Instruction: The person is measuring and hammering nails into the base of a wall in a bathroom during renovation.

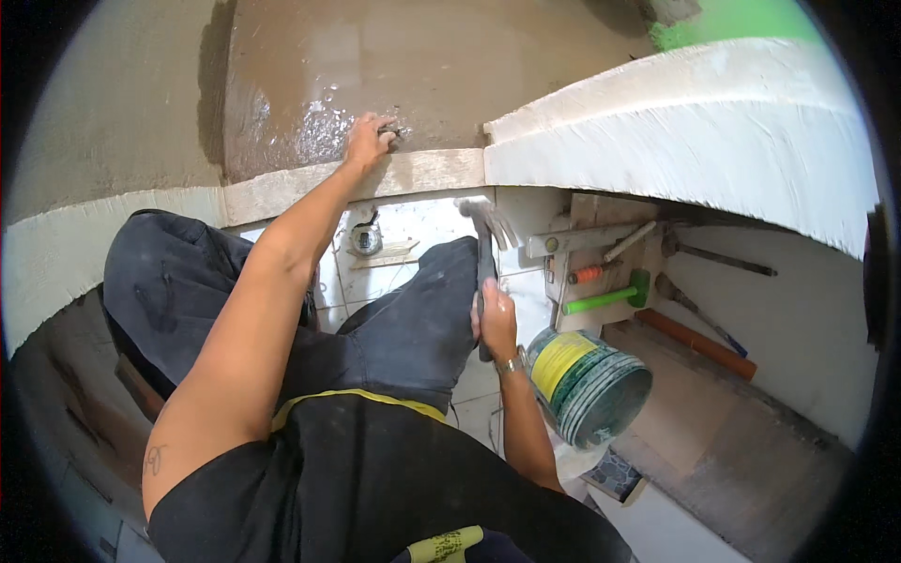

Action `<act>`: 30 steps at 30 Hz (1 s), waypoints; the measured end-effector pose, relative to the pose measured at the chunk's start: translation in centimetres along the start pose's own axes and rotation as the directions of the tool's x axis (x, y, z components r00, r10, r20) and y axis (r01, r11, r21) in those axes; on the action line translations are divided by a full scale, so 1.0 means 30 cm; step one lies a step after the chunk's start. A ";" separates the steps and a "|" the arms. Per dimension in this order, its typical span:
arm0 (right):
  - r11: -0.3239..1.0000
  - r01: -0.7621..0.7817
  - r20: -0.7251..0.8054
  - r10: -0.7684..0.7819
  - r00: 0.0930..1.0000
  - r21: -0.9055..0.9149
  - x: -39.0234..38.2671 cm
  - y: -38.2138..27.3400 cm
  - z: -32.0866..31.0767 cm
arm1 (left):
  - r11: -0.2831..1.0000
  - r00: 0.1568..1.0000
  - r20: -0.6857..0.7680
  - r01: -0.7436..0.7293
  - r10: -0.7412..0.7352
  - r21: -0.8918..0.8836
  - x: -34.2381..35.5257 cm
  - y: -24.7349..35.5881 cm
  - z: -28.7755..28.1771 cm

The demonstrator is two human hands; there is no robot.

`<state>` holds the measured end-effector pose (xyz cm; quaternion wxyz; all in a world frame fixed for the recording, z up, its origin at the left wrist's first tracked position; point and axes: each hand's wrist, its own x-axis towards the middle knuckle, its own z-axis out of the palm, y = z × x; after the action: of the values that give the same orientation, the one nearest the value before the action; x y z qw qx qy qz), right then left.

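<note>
My left hand (369,141) reaches forward over the wooden board (413,174) that edges a wet, brown cement surface (432,66). Its fingers are curled and pinched together at the surface, by a small dark bit that I cannot make out. In my right hand (496,317) is a claw hammer (485,258), gripped by its dark handle. The hammer stands head away from me beside my right knee, its claw pointing right, apart from the board.
A round tape measure (366,238) lies on the white tiles beyond my knees. To the right are a green mallet (601,300), an orange-handled tool (589,273), a tilted bucket (610,399) and an orange-brown bar (699,345). A white ledge (676,141) curves along the back right.
</note>
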<state>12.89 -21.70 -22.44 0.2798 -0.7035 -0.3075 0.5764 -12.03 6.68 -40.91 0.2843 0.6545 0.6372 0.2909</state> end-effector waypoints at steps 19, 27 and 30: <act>0.951 -0.269 -0.180 0.294 0.939 0.152 -0.174 0.345 -0.078 | 0.986 0.993 0.104 -0.066 0.050 0.152 0.015 -0.006 -0.020; 0.982 -0.189 -0.195 0.187 0.963 0.009 -0.173 0.138 -0.093 | 0.996 0.996 -0.058 0.061 -0.065 -0.068 -0.215 0.044 -0.020; 0.995 -0.041 -0.132 0.029 0.991 -0.089 -0.142 0.014 -0.045 | 0.986 0.988 -0.052 0.141 -0.146 -0.088 -0.170 0.096 -0.027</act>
<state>13.63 -25.23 -19.79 0.2566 -0.7570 -0.3023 0.5194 -10.81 1.51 -38.32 0.3131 0.5856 0.6780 0.3152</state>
